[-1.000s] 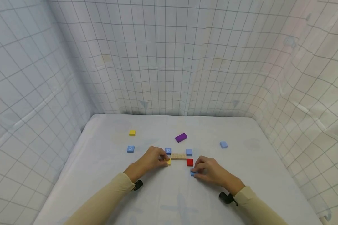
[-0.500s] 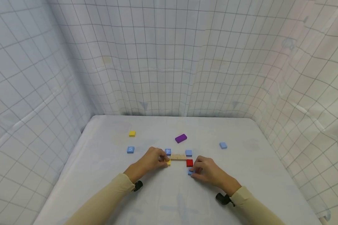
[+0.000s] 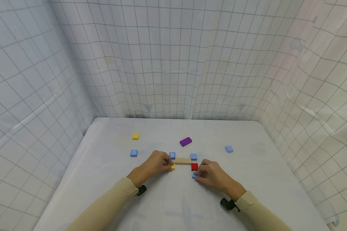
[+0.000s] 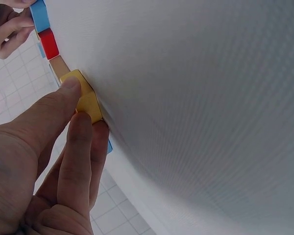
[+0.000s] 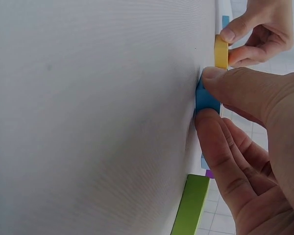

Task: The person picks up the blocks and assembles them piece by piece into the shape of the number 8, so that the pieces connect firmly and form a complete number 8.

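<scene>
In the head view, my left hand (image 3: 156, 163) pinches a yellow block (image 4: 90, 106) between thumb and fingertips at the left end of a pale wooden block (image 3: 183, 161). My right hand (image 3: 214, 175) pinches a small blue block (image 5: 207, 100), which lies just in front of a red block (image 3: 194, 166). Whether blue and red touch is hard to tell. A blue tile marked 4 (image 3: 172, 155) lies behind the yellow block, and a plain blue tile (image 3: 193, 156) behind the red one. Fingers partly cover both pinched blocks.
Farther back lie a purple block (image 3: 186, 141), a yellow block (image 3: 136, 136), a blue tile marked 5 (image 3: 134, 153) and another blue tile (image 3: 229, 149). A green block (image 5: 191, 205) shows only near the right wrist. Grid-patterned curtains (image 3: 176, 64) enclose the white table (image 3: 110, 192).
My right hand has slid the blue block a little to the left, until it lies directly in front of the red block. The left hand has kept its place on the yellow block.
</scene>
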### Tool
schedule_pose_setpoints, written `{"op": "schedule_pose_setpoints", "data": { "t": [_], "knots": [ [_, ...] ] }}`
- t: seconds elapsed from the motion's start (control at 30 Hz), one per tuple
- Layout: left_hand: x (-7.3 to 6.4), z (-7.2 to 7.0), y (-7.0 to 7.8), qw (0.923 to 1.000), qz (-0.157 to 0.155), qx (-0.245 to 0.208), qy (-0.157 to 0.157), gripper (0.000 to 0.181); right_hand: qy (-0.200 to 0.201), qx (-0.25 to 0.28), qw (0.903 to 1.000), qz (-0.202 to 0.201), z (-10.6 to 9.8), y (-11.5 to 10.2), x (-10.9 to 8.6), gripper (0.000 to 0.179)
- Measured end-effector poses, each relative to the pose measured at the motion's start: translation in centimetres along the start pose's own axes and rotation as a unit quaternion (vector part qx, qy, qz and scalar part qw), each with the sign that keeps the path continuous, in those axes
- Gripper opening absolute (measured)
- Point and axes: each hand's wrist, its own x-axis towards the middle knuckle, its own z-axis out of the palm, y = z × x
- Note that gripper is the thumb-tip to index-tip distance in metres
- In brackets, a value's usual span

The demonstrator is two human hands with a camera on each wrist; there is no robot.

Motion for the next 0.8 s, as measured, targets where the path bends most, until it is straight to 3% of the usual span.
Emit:
{"op": "schedule_pose_setpoints", "data": {
  "t": [0.1, 0.3, 0.4, 0.5, 0.57, 0.63, 0.73, 0.8],
  "knots": [
    [0.4, 0.6, -1.1, 0.9997, -0.019, -0.011, -0.003, 0.016, 0.006, -0.003, 0.9999, -0.01, 0.1, 0.1, 0.0, 0.015],
    [1.0, 1.5, -3.2, 1.0, -0.004, 0.003, -0.006, 0.015, 0.011, -0.001, 0.9998, -0.017, 0.1, 0.3, 0.1, 0.015],
    [0.9, 1.4, -3.1, 1.0, -0.001, 0.0, -0.003, 0.015, 0.009, -0.001, 0.9998, -0.016, 0.2, 0.3, 0.1, 0.015],
    [0.1, 0.2, -0.1, 0.9998, -0.02, -0.002, -0.007, 0.013, 0.008, -0.002, 0.9999, -0.014, 0.2, 0.3, 0.1, 0.015],
    [-0.1, 0.0, 0.1, 0.9999, -0.006, -0.006, -0.006, 0.011, 0.006, -0.004, 0.9999, -0.009, 0.2, 0.2, 0.1, 0.015],
    [0.0, 0.1, 0.1, 0.9997, -0.021, -0.001, -0.007, 0.012, 0.004, -0.006, 1.0, -0.003, 0.1, 0.0, 0.1, 0.015],
    [0.8, 1.5, -2.8, 0.9999, -0.01, 0.005, 0.0, 0.014, 0.002, -0.008, 1.0, 0.005, 0.1, -0.1, 0.1, 0.016],
    [1.0, 1.8, -3.2, 0.9996, -0.025, 0.013, -0.003, 0.017, 0.001, -0.009, 0.9999, 0.007, 0.2, -0.1, 0.1, 0.016]
  ]
}}
